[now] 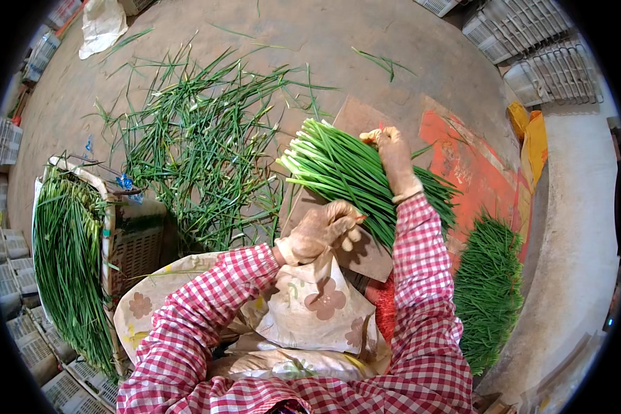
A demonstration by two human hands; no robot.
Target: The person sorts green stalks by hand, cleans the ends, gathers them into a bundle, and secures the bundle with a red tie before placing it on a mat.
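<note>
A thick bunch of Chinese chives lies slantwise before me, pale cut ends to the upper left and dark leaves to the lower right. It rests on a piece of brown cardboard. My left hand, in a tan glove, is at the bunch's near side and pinches one end of a thin red tie. On the far side, my gloved right hand pinches another red end of it between thumb and fingers. The middle of the tie is hidden, apparently beneath the stems.
Loose chive leaves litter the floor ahead. A plastic crate packed with chives stands at left. More chives are piled at right beside an orange-red sheet. Stacked crates line the upper right.
</note>
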